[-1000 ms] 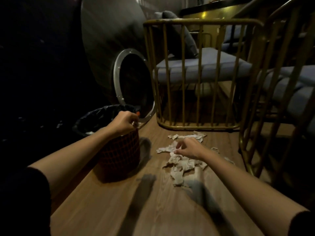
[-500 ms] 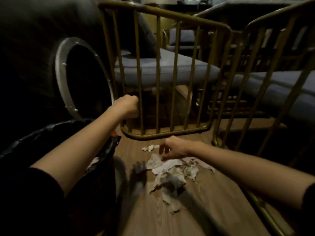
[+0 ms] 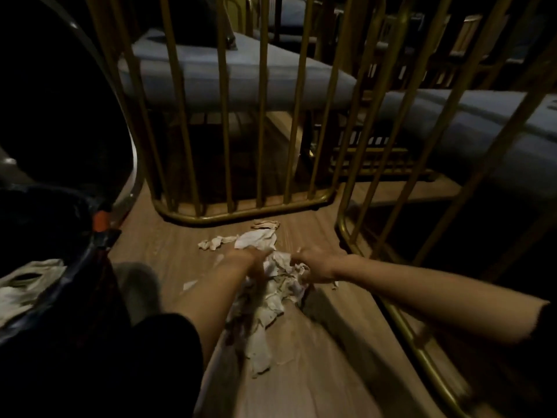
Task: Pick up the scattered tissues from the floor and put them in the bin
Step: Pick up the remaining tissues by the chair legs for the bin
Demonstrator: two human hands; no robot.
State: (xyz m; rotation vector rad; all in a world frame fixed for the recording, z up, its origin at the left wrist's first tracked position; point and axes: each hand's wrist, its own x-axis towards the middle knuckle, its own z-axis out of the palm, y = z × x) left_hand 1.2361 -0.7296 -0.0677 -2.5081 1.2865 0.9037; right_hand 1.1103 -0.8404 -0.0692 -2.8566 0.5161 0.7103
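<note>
A crumpled tissue pile (image 3: 271, 300) lies on the wooden floor (image 3: 316, 372) between my hands. My left hand (image 3: 251, 260) and right hand (image 3: 316, 267) both press into its far end, fingers curled into the paper. Loose tissues (image 3: 217, 242) lie beyond. At my left, the black-lined bin (image 3: 75, 260) holds tissues.

We see a pile of crumpled white paper tissues (image 3: 271, 285) on the wood-grain plank floor (image 3: 316, 372), between both hands. A black-lined round bin (image 3: 60, 230) stands left; gold metal-barred chair frames (image 3: 241, 206) stand behind.
</note>
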